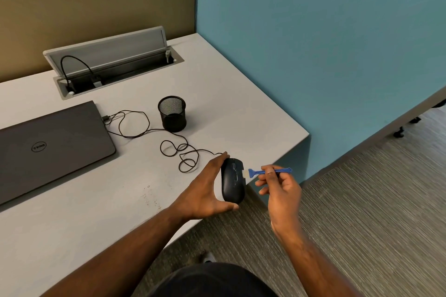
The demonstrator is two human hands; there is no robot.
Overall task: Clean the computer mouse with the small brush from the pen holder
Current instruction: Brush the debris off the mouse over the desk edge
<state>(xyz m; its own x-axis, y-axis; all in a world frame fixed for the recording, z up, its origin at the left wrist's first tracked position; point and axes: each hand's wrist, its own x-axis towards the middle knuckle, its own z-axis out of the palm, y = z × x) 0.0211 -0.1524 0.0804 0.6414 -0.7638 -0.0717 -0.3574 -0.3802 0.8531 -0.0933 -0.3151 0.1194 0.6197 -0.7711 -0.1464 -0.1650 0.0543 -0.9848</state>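
A black wired computer mouse (232,179) is held over the desk's front right edge by my left hand (205,190), fingers at its far end and thumb at its near end. My right hand (281,188) pinches a small blue brush (270,171) by its handle. The brush's pale bristles touch the mouse's right side near the wheel. The black mesh pen holder (172,113) stands upright further back on the desk, and nothing shows above its rim.
A shut grey laptop (48,147) lies at the left, with the mouse cable (173,149) looped between it and the mouse. An open cable hatch (111,62) sits at the back of the white desk (72,224). A teal partition (313,55) stands to the right; carpet lies below.
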